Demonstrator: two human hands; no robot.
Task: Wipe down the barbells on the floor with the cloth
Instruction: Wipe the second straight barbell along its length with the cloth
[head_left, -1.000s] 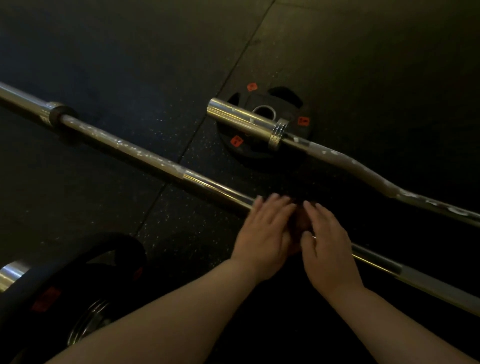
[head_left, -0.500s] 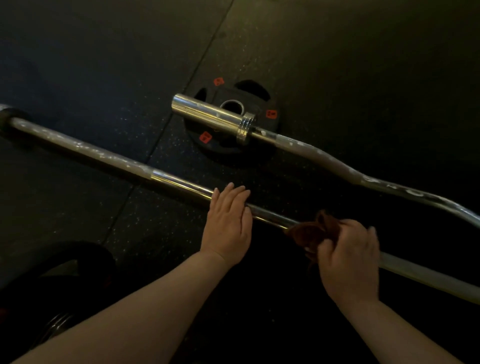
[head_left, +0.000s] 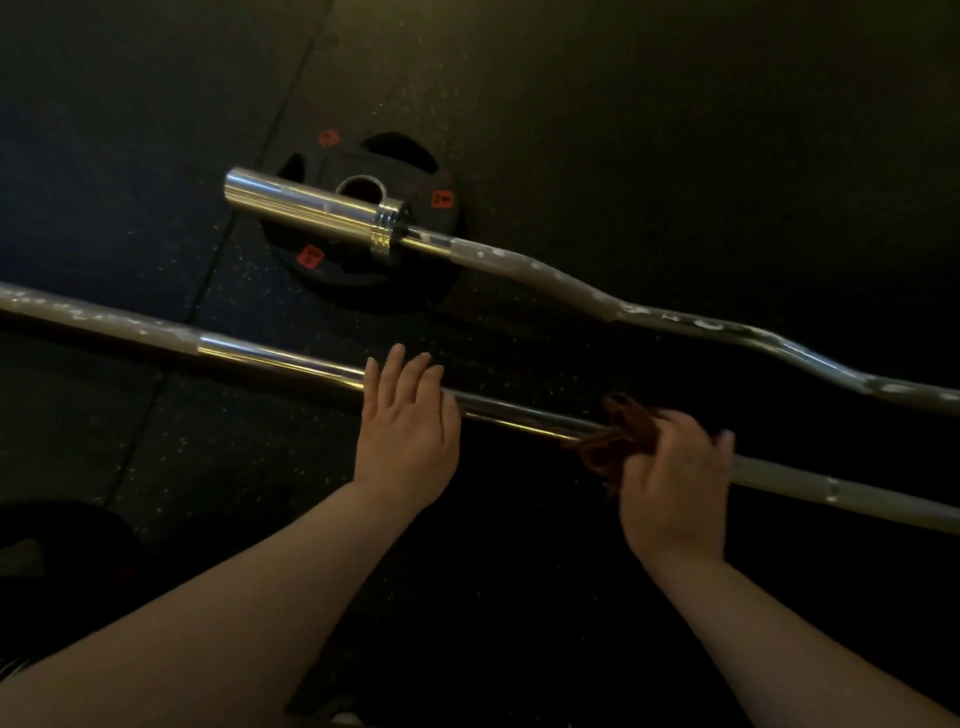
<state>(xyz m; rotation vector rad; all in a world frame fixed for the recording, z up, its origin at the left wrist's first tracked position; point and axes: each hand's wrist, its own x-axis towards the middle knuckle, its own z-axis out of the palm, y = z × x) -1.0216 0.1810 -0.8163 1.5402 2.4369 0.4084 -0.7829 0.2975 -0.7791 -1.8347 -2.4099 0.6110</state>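
Red labels (head_left: 310, 256) on plate (head_left: 337, 283): illegible

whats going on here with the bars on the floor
A person is wiping the straight bar on the floor. The left hand rests flat on it, while the right hand grips a brown cloth against it. The curl bar lies beyond, one end over a black plate, untouched.

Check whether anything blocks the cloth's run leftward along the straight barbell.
Yes: the left hand rests flat on the straight barbell, left of the cloth that the right hand grips. Nothing else shows on the bar between them.
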